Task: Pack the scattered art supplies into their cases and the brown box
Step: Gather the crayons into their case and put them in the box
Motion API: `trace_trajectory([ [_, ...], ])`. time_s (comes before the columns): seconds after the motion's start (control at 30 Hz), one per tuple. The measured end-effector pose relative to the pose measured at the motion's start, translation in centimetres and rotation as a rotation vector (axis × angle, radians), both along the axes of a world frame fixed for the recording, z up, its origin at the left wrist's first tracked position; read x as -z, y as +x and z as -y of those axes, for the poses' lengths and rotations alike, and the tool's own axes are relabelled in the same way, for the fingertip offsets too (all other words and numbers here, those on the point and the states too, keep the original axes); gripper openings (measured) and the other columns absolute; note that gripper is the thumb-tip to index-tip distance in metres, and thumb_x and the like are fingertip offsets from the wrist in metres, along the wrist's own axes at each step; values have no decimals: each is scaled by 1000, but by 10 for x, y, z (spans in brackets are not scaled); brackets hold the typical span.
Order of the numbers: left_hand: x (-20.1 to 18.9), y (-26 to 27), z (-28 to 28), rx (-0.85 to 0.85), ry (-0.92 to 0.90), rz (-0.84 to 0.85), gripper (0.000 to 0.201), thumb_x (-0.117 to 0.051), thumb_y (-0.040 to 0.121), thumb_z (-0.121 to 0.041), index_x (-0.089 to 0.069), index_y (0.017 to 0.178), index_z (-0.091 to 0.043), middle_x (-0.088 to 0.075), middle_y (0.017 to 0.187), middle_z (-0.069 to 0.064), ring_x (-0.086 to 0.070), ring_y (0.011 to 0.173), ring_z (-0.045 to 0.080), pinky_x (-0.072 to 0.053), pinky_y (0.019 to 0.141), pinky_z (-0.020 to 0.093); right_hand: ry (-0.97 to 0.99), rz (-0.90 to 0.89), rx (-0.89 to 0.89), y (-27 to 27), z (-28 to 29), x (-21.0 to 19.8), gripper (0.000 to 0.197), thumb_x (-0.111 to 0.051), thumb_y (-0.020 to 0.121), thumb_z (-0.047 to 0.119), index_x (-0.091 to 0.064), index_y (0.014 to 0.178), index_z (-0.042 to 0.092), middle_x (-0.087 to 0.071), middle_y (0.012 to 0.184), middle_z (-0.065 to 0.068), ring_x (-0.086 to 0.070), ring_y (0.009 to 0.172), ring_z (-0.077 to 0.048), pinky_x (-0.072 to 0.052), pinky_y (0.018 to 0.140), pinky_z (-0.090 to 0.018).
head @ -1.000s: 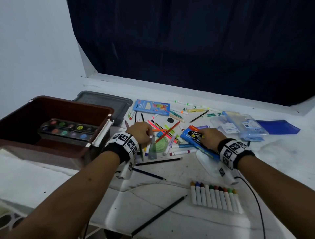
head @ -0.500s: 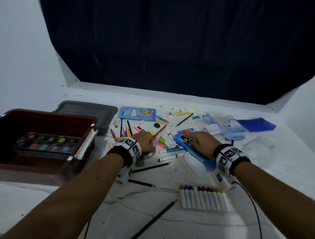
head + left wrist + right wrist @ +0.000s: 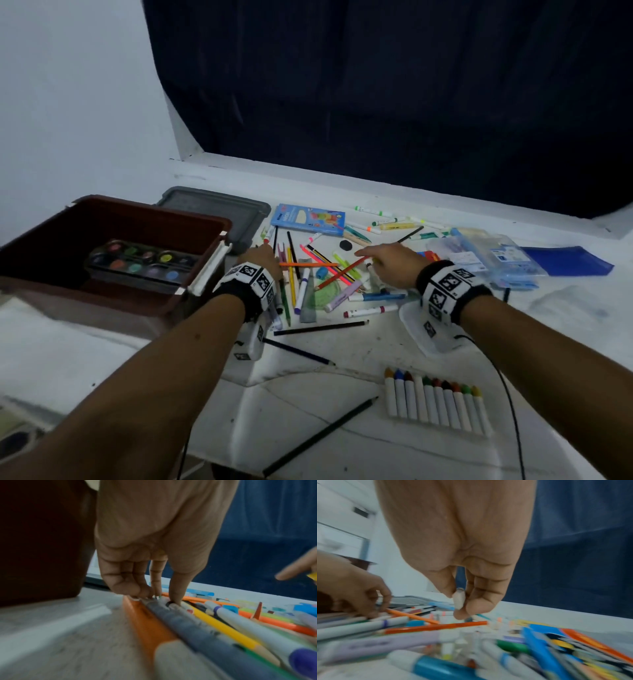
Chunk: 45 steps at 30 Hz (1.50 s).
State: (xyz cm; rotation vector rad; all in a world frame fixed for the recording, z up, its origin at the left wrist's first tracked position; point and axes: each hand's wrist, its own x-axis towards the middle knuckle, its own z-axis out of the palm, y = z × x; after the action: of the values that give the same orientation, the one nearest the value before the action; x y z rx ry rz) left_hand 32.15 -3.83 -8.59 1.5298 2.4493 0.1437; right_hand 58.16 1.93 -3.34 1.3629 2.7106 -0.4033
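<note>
Loose pencils and markers lie in a pile at the table's middle. My left hand is curled over the pile's left edge, close to the brown box. In the left wrist view its thumb and fingers grip the ends of a bunch of markers, one orange and one grey. My right hand reaches left over the pile. The right wrist view has it pinching a small white marker seen end-on. A paint palette sits inside the brown box.
A grey lid lies behind the box. A blue pencil carton, a clear plastic case and a blue pouch line the back. Near me lie a row of crayons and black pencils.
My right hand left the blue marker box and moved left over the pile, where it now pinches a white marker. My left hand stayed at the pile's left edge with its markers.
</note>
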Motion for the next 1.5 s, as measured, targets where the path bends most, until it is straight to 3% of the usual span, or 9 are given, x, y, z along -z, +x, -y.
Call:
trace_trajectory([
  [0.1,3,-7,6,-71,22,88,28,-71,86,-29,-53,88,-7,-63,91,9,-65,83,27,-47,61,31,-5,30,-237,-53,25,12,66,-44,94,0,-37,148,38,-52,97,0,-54,83,-23,-43,68,-31],
  [0.17,1,-10,10,-90,55,143,18,-66,88,-20,-61,85,-4,-68,91,10,-64,77,25,-52,63,31,42,102,-362,-79,34,26,70,-53,90,-2,-38,146,38,-50,114,-7,-56,93,-27,-50,74,-38],
  [0.27,4,-14,17,-135,142,291,21,-58,90,-10,-68,106,0,-68,101,14,-65,101,30,-52,83,32,104,234,-480,-97,36,40,67,-57,86,-6,-49,142,30,-51,129,-7,-55,113,-32,-48,83,-35],
  [0.5,12,-17,29,-248,276,421,25,-53,90,-6,-67,108,4,-69,106,22,-66,99,37,-55,84,40,29,275,-303,-63,13,25,41,-60,90,3,-65,127,20,-66,123,-6,-60,107,-24,-40,77,-24],
  [0.7,9,-8,32,-201,274,395,18,-61,84,-5,-71,99,-1,-71,101,18,-67,98,33,-55,84,38,6,48,-76,-30,10,22,40,-52,92,5,-62,129,17,-64,125,-7,-59,110,-24,-48,94,-35],
  [0.9,4,-1,25,-191,350,420,19,-56,86,-3,-75,86,1,-73,88,15,-69,87,30,-59,76,38,-7,-49,59,-18,14,19,32,-63,92,25,-64,122,12,-65,113,-8,-60,94,-21,-49,79,-30],
  [1.13,9,1,20,-44,304,576,38,-54,77,11,-74,76,-22,-70,76,4,-64,70,21,-53,57,27,-36,-82,23,-29,17,23,23,-58,92,17,-64,115,14,-59,97,0,-57,87,-17,-44,70,-27],
  [1.23,13,-7,20,-121,336,648,35,-61,73,12,-68,69,-22,-72,86,17,-67,77,30,-58,64,39,-25,-88,-41,-44,18,24,22,-55,94,15,-64,114,13,-63,103,-3,-58,89,-18,-47,76,-30],
  [1.5,5,-5,18,-135,320,509,23,-61,77,2,-69,80,-19,-68,91,2,-67,86,19,-51,63,22,-27,-135,-79,-44,13,14,18,-57,95,17,-69,110,19,-60,93,6,-57,85,-15,-42,70,-24],
])
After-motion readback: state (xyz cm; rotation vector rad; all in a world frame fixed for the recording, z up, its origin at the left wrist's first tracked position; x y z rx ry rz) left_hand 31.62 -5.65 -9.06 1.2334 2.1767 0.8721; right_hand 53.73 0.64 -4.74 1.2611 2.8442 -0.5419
